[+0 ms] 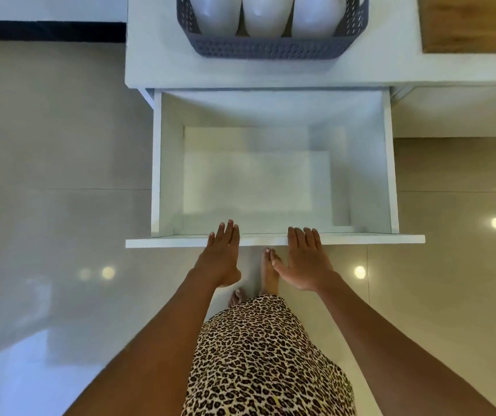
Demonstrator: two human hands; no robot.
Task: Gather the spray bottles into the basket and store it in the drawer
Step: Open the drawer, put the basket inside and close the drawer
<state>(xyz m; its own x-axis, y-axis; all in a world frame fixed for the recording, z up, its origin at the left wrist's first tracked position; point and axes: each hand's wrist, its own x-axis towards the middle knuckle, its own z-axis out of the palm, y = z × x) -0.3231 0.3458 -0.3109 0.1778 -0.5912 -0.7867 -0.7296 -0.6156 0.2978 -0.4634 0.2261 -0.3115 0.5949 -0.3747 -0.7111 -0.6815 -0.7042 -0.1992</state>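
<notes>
A grey woven basket point(270, 49) stands on the white cabinet top point(156, 55) at the upper middle. Three white spray bottles point(266, 16) stand side by side inside it, their tops cut off by the frame edge. Below it a white drawer point(273, 240) is pulled out, and its inside holds nothing. My left hand point(219, 256) and my right hand point(306, 259) hover flat over the drawer's front panel, fingers extended and slightly apart, fingertips at the panel's top edge. Neither hand holds anything.
Glossy beige floor tiles point(60, 175) surround the cabinet. A wooden surface point(471, 22) lies at the top right. My bare feet point(267, 271) and a leopard-print garment point(267, 355) are just below the drawer front.
</notes>
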